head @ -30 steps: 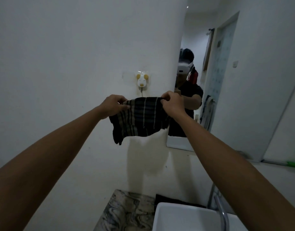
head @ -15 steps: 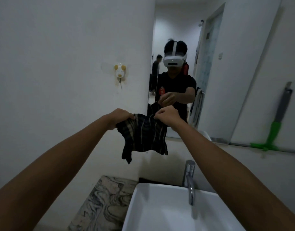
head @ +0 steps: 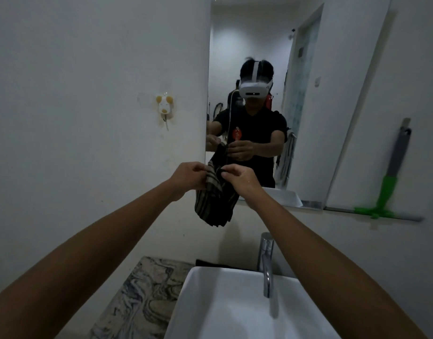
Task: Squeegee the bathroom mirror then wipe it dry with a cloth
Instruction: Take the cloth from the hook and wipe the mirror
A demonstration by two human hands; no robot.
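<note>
A dark plaid cloth (head: 216, 203) hangs bunched between my two hands, in front of the mirror's lower left corner. My left hand (head: 187, 176) pinches its top left edge and my right hand (head: 239, 178) pinches its top right edge, the two hands close together. The bathroom mirror (head: 315, 99) fills the wall ahead and reflects a person holding the cloth. A green and grey squeegee (head: 387, 187) rests upright on the ledge at the mirror's right end, touched by neither hand.
A white basin (head: 235, 311) with a chrome tap (head: 266, 260) stands directly below my arms. A marbled countertop (head: 142, 299) lies left of it. A small white and yellow wall hook (head: 164, 107) sticks out left of the mirror.
My hands have come closer together, so the spread cloth now hangs bunched and narrow. The view has swung right, bringing the mirror, the squeegee and the basin further into sight.
</note>
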